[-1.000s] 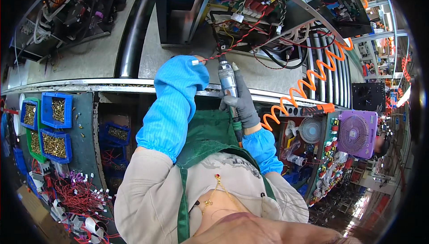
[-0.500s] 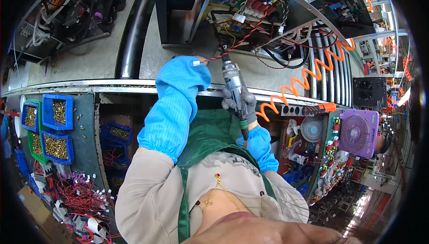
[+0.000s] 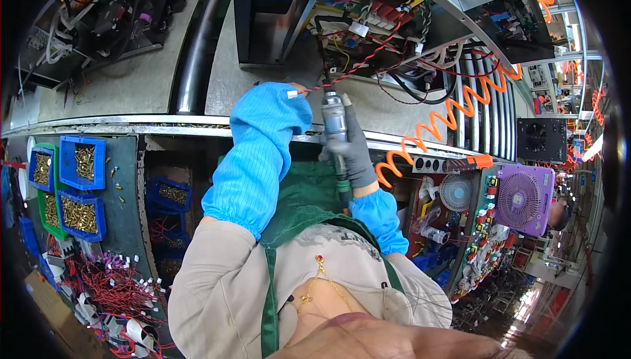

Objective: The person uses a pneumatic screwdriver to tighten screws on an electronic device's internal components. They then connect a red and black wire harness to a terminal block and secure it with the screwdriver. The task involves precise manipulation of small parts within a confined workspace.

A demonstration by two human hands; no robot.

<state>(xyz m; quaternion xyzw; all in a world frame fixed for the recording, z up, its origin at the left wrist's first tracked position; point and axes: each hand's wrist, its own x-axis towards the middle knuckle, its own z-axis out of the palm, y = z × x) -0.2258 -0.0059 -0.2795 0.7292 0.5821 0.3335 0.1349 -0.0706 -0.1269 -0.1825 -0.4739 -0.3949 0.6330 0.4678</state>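
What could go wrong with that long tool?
The twisted wire crosses the picture right by the tip of the power screwdriver, so it might snag if the tip spins. The right hand holds the screwdriver close to the exposed electronics; a slip could perhaps scratch or knock something there.

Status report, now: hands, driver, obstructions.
Right hand gripping driver. Left hand mostly hidden by blue sleeve, grip unclear. Twisted red-black wire crossing driver's front end.

I am gripping with my gloved right hand [image 3: 353, 152], one finger [image 3: 351, 114] pointing forward, and extending my left hand [image 3: 301, 88], which is mostly hiding behind its blue sleeve [image 3: 264, 119].
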